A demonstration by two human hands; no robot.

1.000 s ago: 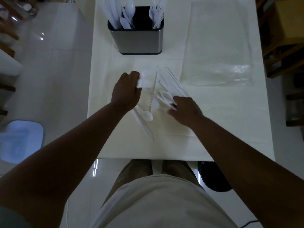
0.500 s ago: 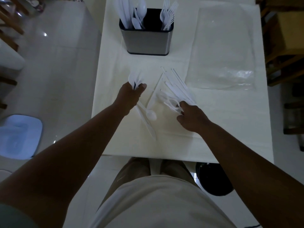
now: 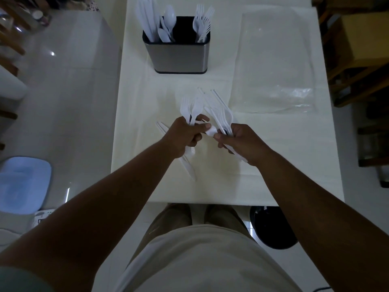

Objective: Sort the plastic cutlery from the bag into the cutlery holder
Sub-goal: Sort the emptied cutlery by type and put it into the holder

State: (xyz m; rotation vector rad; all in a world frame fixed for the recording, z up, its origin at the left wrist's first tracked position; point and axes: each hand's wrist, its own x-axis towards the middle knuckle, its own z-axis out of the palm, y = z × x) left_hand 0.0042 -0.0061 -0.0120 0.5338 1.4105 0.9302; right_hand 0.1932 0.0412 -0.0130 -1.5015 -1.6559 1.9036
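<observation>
Over the table (image 3: 147,102), left hand (image 3: 185,135) and right hand (image 3: 242,142) have met, fingers (image 3: 199,129) clutching forks (image 3: 186,107).

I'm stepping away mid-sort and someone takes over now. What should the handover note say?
Left hand: grips a few forks, tines up.
Right hand: grips a cutlery bundle, forks among it.
Holder: at the far end of the table, part filled with sorted cutlery.
Bag: flat, right of the holder, looks empty.
To do: both handfuls and the knives lying on the table.
</observation>
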